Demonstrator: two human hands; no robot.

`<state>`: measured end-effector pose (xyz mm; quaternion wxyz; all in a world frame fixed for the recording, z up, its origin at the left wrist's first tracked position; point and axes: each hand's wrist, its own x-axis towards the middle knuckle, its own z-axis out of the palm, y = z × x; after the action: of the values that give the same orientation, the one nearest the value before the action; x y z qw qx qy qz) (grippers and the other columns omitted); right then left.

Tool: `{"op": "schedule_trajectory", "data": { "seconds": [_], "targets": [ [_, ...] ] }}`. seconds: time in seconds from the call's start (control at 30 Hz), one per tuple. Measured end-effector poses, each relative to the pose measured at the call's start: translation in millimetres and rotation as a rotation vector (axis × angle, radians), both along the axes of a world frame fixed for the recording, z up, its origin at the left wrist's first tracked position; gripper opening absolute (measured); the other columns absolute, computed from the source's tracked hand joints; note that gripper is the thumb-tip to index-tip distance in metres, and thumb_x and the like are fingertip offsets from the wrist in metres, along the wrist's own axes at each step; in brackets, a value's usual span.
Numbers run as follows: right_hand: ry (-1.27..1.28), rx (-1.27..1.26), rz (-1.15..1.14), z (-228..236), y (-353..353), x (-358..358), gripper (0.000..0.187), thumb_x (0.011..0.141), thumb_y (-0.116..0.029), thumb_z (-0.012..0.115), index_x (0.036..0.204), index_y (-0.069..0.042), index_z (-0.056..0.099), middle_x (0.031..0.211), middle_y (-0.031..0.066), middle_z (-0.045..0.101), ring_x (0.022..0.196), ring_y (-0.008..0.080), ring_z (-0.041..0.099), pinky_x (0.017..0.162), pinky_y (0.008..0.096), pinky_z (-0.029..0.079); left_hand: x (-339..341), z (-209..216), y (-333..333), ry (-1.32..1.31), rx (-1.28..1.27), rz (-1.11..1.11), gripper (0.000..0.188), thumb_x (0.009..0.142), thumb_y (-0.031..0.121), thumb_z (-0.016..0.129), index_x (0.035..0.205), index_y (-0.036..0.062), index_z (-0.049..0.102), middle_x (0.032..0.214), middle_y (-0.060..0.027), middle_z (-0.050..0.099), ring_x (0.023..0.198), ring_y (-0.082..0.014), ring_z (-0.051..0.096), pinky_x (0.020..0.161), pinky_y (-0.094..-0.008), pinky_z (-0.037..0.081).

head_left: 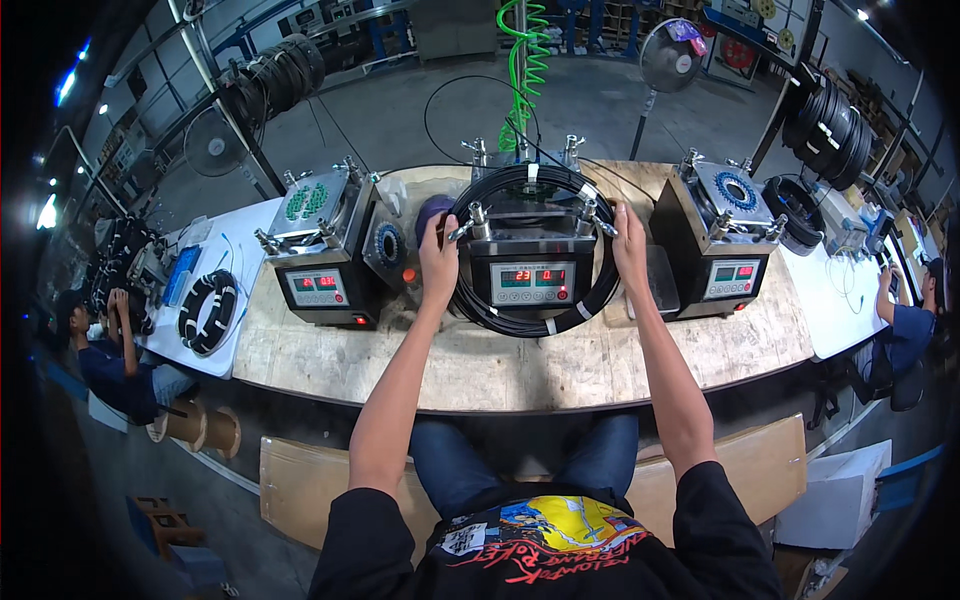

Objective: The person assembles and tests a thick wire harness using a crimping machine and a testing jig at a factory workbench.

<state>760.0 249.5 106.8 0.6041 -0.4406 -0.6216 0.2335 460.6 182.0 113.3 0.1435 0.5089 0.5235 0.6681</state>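
Note:
My left hand and my right hand are closed on opposite sides of a large coil of black cable, bound with pale ties. The coil stands tilted in front of the middle machine, ringing its lit red display panel. Beside my fingers are the machine's metal clamps, and how far the hands touch them I cannot tell. A loose loop of thin cable rises behind the coil.
Similar machines stand left and right on the wooden table. An orange-capped bottle and purple roll sit near my left hand. A green spiral hose hangs behind. Seated people work at the left and right.

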Motion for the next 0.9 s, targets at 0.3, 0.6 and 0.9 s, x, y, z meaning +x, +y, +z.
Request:
{"op": "schedule_trajectory", "data": {
  "seconds": [0.3,0.6,0.9],
  "targets": [
    [-0.109,0.095,-0.103,33,-52,-11,0.018,0.101,-0.015,0.064,0.105,0.003,0.063,0.07,0.0101,0.059,0.061,0.0136,0.049,0.057,0.0313,0.043,-6,12,-27,0.289,-0.003,0.053,0.024,0.105,0.022,0.058,0.098,-0.0011,0.062,0.08,-0.0108,0.058,0.073,-0.0237,0.056,0.069,-0.0371,0.045],
    [-0.111,0.125,-0.063,27,-50,-18,0.016,0.098,-0.009,0.068,0.099,0.005,0.061,0.072,0.0142,0.064,0.062,0.0128,0.055,0.06,0.0307,0.046,1,23,-25,0.297,0.04,-0.008,0.024,0.104,0.019,0.06,0.094,-0.0017,0.054,0.068,-0.0139,0.058,0.058,-0.0243,0.055,0.056,-0.0354,0.043],
    [-0.085,0.035,-0.086,37,-53,-17,0.022,0.099,-0.014,0.067,0.094,0.006,0.062,0.069,0.0138,0.064,0.063,0.0116,0.055,0.06,0.0316,0.046,13,11,-22,0.278,0.057,0.111,0.023,0.105,0.019,0.058,0.093,-0.0001,0.054,0.072,-0.0156,0.055,0.063,-0.0293,0.055,0.058,-0.0402,0.04]
  ]
}}
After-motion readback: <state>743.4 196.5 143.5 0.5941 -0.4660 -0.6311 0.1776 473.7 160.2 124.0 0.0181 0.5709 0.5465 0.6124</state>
